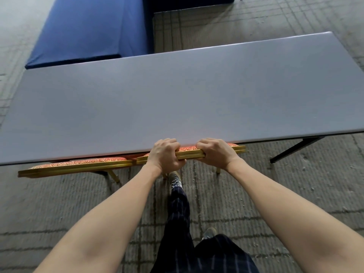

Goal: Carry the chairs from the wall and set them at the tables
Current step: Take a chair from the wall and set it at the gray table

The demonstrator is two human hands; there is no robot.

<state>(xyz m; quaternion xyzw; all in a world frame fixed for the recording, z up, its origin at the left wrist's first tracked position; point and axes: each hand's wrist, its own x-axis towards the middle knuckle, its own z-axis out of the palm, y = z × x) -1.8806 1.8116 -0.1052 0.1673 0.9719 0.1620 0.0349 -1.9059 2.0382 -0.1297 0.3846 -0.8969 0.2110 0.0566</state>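
Bare forearms (110, 219) reach up from the bottom corners of the frame, nearly straight and converging toward the centre. They pass over a striped trouser leg (180, 209) and a shoe (174, 178) on the patterned carpet (295, 194). A long grey table (177, 95) fills the whole middle of the frame, with a blue-covered table (84, 26) behind it in the upper left. Just below centre, the chair (239, 149) being set down sits tucked under the grey table's near edge, showing only its gold back rail and a strip of orange patterned cushion. A second chair (78, 164) of the same kind stands just beside it to the left, also under the edge. This looks like the last push into place. It would go best with even pressure from both sides so the chair slides in straight and its rail lines up with its neighbour's. The push should stop short of the table edge, since the knuckles already lie right against it and could be pinched. The forward foot is close to the chair's rear legs and should stay clear of them. The left hand (165, 154) and right hand (216, 152) sit close together on the rail, backs upward, each clenched round it with the fingers curled over its far side.
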